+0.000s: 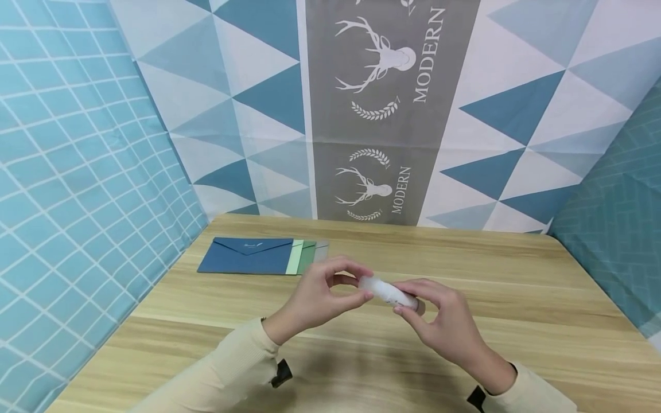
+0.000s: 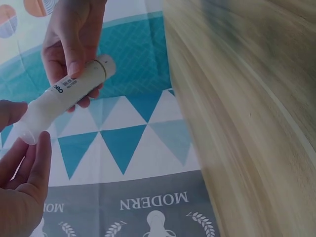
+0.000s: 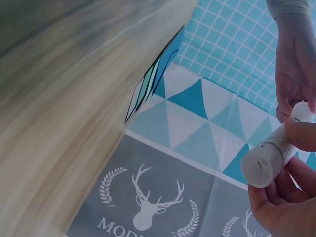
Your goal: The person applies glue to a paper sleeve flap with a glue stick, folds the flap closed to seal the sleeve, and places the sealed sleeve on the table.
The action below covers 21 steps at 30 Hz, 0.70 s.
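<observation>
A white glue stick (image 1: 391, 292) with small dark print is held above the wooden table, slanting between both hands. Its translucent cap (image 2: 33, 121) points toward my left hand (image 1: 322, 292), which pinches that end between thumb and fingers. My right hand (image 1: 448, 322) grips the body near the base, thumb on one side and fingers on the other. In the right wrist view, the round base of the glue stick (image 3: 259, 168) faces the camera. The lettering "deli" runs along the barrel in the left wrist view.
Beyond my left hand lies a fanned row of envelopes: a dark blue envelope (image 1: 248, 258) in front, then a light green one (image 1: 295, 257), a darker green one (image 1: 307, 255) and a grey one (image 1: 322, 250). Patterned cloth walls border the wooden table (image 1: 516, 287).
</observation>
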{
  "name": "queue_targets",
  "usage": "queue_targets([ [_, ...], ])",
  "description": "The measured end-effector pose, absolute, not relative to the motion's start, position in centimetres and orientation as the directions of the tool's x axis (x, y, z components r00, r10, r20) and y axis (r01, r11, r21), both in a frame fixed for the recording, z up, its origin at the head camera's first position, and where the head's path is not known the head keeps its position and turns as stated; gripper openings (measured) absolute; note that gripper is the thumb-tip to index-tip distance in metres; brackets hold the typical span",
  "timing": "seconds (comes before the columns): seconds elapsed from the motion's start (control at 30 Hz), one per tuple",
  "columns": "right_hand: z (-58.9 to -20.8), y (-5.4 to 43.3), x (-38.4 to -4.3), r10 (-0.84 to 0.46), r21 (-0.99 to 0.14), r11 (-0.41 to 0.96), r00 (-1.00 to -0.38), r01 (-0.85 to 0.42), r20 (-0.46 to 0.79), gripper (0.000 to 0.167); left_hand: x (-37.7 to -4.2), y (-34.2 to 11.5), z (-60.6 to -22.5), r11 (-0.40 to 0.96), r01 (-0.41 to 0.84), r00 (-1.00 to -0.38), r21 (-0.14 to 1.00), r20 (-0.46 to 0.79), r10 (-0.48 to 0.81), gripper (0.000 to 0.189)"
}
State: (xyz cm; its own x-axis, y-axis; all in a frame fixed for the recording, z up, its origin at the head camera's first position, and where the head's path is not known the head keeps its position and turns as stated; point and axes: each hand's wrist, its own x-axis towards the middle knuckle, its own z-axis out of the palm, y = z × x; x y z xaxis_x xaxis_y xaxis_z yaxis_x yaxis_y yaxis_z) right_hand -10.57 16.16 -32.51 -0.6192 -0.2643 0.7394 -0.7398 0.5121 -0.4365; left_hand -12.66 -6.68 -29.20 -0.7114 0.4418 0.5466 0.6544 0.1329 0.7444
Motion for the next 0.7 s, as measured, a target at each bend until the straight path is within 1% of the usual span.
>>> queue_targets([
  [0.13, -32.6, 16.2, -10.6, -0.274, -0.391, 0.516, -0.579, -0.762, 0.768, 0.039, -12.8, -6.5, -29.5, 0.144, 0.644, -0.718, 0.752, 0.528, 0.454, 0.024],
  [0.2, -32.6, 16.1, -10.6, -0.277, -0.382, 0.513, -0.569, -0.769, 0.774, 0.039, -12.9, -6.3, -29.7, 0.150, 0.643, -0.718, 0.751, 0.523, 0.458, 0.024],
  [0.4, -32.5, 15.9, -10.6, -0.283, -0.375, 0.503, -0.558, -0.779, 0.780, 0.036, -13.1, -6.0, -30.3, 0.145, 0.664, -0.699, 0.734, 0.538, 0.471, 0.025],
  [0.5, -32.6, 15.9, -10.6, -0.291, -0.373, 0.498, -0.556, -0.783, 0.779, 0.034, -13.2, -6.0, -30.7, 0.138, 0.650, -0.706, 0.747, 0.527, 0.473, 0.025],
  [0.57, -32.7, 15.8, -10.5, -0.299, -0.383, 0.504, -0.573, -0.774, 0.763, 0.032, -13.1, -6.1, -31.0, 0.135, 0.634, -0.716, 0.761, 0.514, 0.472, 0.025],
  [0.7, -32.8, 15.8, -10.4, -0.321, -0.425, 0.530, -0.637, -0.734, 0.701, 0.030, -13.1, -6.3, -31.6, 0.129, 0.598, -0.739, 0.791, 0.481, 0.471, 0.025],
])
